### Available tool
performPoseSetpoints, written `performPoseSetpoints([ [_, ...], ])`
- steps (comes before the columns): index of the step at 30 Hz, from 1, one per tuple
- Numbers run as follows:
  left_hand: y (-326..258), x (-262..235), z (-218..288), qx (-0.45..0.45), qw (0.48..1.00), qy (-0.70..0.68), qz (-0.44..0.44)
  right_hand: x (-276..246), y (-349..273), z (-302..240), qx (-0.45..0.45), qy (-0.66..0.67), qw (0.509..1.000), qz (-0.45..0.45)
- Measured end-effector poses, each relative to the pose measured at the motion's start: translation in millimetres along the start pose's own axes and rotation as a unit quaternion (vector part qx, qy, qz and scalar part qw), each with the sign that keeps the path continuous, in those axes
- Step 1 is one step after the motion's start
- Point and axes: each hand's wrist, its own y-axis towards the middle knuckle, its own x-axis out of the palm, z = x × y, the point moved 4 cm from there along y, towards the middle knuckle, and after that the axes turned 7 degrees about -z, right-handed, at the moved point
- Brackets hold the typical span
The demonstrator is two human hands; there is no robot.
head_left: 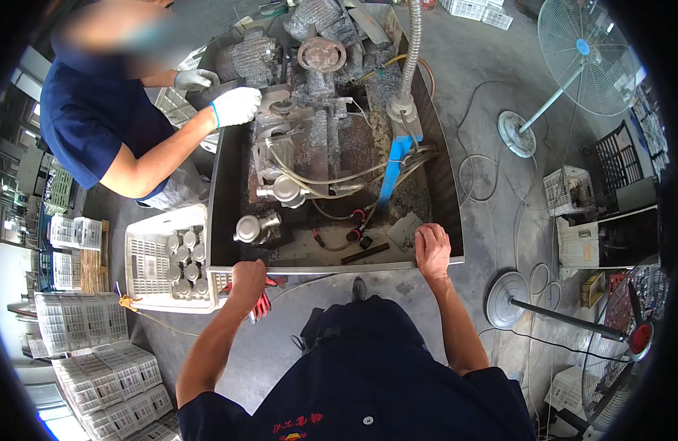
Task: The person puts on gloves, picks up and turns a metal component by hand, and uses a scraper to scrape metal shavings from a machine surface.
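My left hand (pixel 248 285) is closed over the near rim of a large metal trough (pixel 332 270), left of its middle. Just beside it hangs a red glove (pixel 260 306); whether the hand touches it I cannot tell. My right hand (pixel 432 251) curls its fingers over the same rim near the right corner. Inside the trough, a round metal fitting (pixel 257 228) lies nearest my left hand, and a similar one (pixel 287 191) sits clamped in the machine farther in. A dark flat bar (pixel 365 253) and a grey plate (pixel 405 231) lie nearest my right hand.
Left of the trough, a co-worker's white-gloved hand (pixel 237 107) reaches over the machine (pixel 320 125). A white crate (pixel 144 253) with several metal parts stands at the left. A blue post (pixel 392 169) carries a flexible conduit. Fans (pixel 583 47) and loose cables are at the right.
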Motion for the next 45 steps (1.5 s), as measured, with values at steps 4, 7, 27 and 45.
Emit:
performPoseSetpoints([
  [4,2.0,3.5,-0.6,-0.012,1.000,-0.004,-0.013,-0.9,1.1,-1.1,-0.006,0.002,1.000,0.002],
  [7,1.7,6.3,-2.6,-0.014,1.000,0.004,-0.012,0.7,2.1,-0.4,-0.005,0.003,1.000,0.001],
  [27,-1.5,-5.4,-0.8,-0.029,0.998,-0.031,-0.041,0.1,2.1,-4.3,-0.017,0.007,1.000,0.008],
  [45,2.7,0.4,-2.9,-0.053,0.989,-0.107,-0.084,8.2,-1.5,-1.2,-0.005,0.021,1.000,-0.022],
])
